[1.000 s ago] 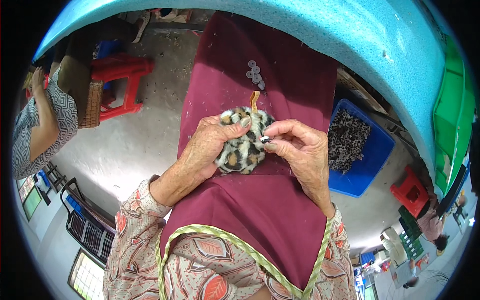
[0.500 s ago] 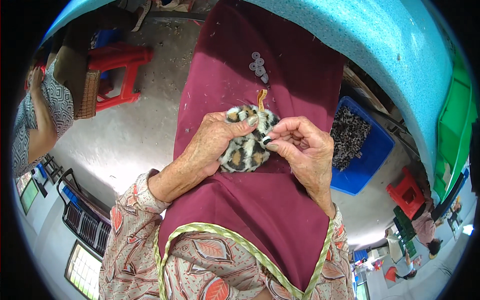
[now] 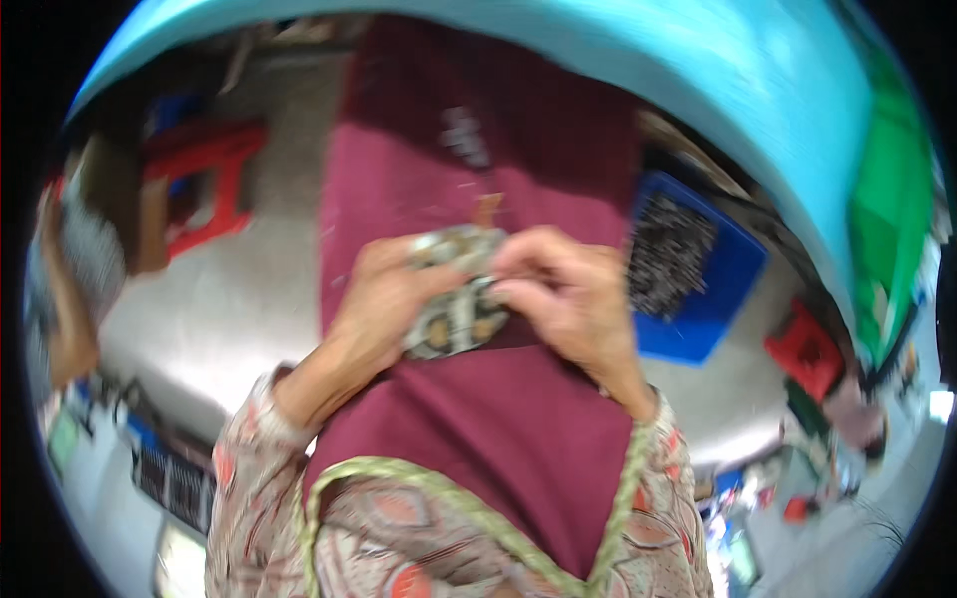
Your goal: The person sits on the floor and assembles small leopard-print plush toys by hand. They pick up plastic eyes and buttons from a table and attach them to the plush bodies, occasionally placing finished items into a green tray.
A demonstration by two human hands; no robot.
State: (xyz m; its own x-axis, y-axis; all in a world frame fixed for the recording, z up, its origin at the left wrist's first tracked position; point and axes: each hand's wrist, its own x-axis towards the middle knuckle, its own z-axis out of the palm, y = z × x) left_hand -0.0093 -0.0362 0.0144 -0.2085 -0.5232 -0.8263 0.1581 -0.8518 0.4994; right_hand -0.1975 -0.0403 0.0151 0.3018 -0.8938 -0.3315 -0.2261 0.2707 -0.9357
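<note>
Both hands have drawn closer together since the earlier frame, and the view has swung into blur. At the centre of the frame, the left hand (image 3: 384, 299) curls around the leopard-print fabric piece (image 3: 454, 314), cupping it from the left. The right hand (image 3: 563, 294) pinches its upper right edge, fingers bent tight over the cloth. It sits on the maroon apron (image 3: 478, 439) over the lap. A blue tray (image 3: 698, 279) lies at right, a red stool (image 3: 204, 184) upper left.
</note>
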